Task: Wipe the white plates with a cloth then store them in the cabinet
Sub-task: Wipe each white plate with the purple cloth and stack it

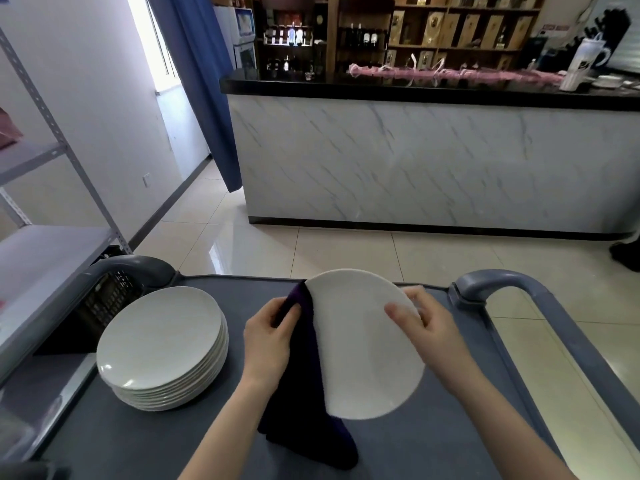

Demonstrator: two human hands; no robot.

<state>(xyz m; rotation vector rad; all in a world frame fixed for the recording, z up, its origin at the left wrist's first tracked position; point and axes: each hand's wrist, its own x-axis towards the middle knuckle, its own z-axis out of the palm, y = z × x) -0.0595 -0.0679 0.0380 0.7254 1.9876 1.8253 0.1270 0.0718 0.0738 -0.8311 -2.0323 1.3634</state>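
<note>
Above the cart, one plate is held tilted. The right hand fingers pinch its rim to steady it. The left hand fingers clutch the dark cloth against its left edge, probably for wiping. A stack of plates sits just left.

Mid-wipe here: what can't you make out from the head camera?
Head view:
- Held plate: underside faces away.
- Purple cloth: part hidden behind plate and left hand.
- Right hand: motion-blurred; fingers behind the rim hidden.
- Plate stack: lower rims merge, count unclear.
- Cart: near edge cut off by frame.
</note>
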